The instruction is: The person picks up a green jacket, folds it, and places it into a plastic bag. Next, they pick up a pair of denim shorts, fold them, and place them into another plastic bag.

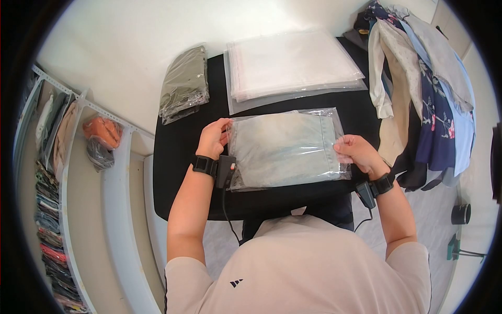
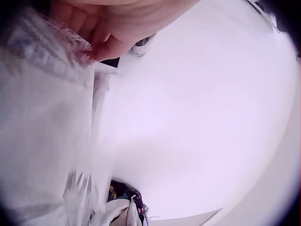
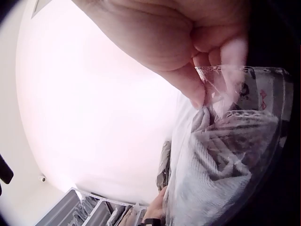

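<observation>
A clear plastic bag with folded light-blue denim inside [image 1: 282, 149] is held between both hands over the black table. The left hand [image 1: 213, 138] pinches the bag's left edge near its upper corner; in the left wrist view that hand [image 2: 101, 28] has thumb and fingers on the crinkled plastic. At the opposite edge the right hand [image 1: 361, 153] pinches the plastic. The right wrist view shows the right hand [image 3: 188, 42] with its thumb and fingers gripping the bag's edge, the pale denim [image 3: 207, 174] lying just below them.
Behind the bag lies a stack of clear plastic bags [image 1: 293, 63], with a bagged olive garment [image 1: 185, 81] to its left. Loose clothes [image 1: 423, 89] drape over the table's right side. Shelves with packed garments [image 1: 49, 225] stand at the left, one holding an orange bundle [image 1: 103, 132].
</observation>
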The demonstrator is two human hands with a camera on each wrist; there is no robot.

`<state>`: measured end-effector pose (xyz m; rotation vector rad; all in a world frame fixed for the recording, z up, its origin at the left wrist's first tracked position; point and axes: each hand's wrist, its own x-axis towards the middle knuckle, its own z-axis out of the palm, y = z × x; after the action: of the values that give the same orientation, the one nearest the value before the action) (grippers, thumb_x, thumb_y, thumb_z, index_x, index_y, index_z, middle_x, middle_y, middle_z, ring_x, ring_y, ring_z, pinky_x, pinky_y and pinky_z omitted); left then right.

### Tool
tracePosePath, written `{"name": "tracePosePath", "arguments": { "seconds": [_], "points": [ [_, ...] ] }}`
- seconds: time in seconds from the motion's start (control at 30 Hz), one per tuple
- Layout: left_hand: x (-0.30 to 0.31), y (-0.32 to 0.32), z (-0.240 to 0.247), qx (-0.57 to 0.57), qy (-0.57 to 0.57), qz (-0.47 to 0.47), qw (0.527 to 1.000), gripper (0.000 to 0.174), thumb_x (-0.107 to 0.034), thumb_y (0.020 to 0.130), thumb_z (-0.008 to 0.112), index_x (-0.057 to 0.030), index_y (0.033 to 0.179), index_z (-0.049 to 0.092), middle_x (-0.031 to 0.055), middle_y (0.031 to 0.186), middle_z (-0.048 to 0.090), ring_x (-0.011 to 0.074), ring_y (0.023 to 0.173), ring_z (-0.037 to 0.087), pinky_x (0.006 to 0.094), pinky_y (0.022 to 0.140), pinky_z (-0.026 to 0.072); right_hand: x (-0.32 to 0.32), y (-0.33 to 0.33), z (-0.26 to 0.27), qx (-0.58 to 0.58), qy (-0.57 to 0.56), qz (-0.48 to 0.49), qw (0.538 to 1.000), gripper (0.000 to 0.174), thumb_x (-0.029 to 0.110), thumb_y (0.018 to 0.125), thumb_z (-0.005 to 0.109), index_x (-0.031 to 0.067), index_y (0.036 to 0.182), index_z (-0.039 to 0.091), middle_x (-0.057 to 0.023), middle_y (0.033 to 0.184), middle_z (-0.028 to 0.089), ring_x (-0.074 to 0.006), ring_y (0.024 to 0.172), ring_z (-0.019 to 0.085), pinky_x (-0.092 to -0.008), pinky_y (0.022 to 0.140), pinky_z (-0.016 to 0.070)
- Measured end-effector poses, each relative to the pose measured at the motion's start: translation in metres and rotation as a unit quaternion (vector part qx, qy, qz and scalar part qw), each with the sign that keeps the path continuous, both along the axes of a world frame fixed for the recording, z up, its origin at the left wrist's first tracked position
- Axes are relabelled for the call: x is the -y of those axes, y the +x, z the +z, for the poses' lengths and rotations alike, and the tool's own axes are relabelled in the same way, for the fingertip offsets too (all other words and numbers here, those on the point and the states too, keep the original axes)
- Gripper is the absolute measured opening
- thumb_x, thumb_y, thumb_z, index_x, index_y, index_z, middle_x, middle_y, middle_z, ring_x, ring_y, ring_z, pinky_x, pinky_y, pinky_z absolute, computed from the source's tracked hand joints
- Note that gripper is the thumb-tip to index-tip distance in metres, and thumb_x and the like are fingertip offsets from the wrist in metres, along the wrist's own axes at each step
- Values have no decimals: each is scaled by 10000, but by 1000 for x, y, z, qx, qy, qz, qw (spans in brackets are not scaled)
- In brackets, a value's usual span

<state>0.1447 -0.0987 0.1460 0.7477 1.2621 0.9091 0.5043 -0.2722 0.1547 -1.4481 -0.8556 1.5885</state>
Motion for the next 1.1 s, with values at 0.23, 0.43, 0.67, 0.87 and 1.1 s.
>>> {"name": "tracePosePath", "arguments": {
  "seconds": [0.23,0.43,0.67,0.87,1.1],
  "points": [
    [15,-5,7,-21,82,11,996,208,-187,860,618,-11,954,560,80,879,611,177,725,620,267,625,518,0,5,-6,-50,27,24,998,125,121,850,647,13,828,589,-29,731,592,-88,624,577,-206,600,510],
    [54,-26,42,-177,49,-82,980,443,-370,855,617,20,1044,527,118,920,598,195,753,633,289,679,518,2,-2,3,-40,8,-27,999,110,94,847,639,2,813,588,-38,721,583,-82,593,548,-183,535,470],
    [79,-13,44,-232,41,-179,955,509,-446,801,666,12,1007,582,64,868,593,136,752,579,271,695,487,1,2,-3,-52,33,-11,998,129,103,846,644,14,783,575,-25,689,561,-71,570,523,-175,505,444],
    [68,-18,23,-212,57,-211,952,361,-391,825,662,-52,927,593,1,796,566,99,709,547,275,667,482,6,-10,4,19,31,-66,997,153,123,850,647,17,776,566,-17,683,543,-64,544,480,-172,477,384],
    [81,-12,29,158,-74,-208,962,312,-305,917,554,-56,1105,570,30,945,645,119,784,602,260,687,477,12,-1,1,-84,60,-15,994,76,70,851,599,15,808,571,-4,663,522,-55,547,436,-186,493,337]
  ]
}}
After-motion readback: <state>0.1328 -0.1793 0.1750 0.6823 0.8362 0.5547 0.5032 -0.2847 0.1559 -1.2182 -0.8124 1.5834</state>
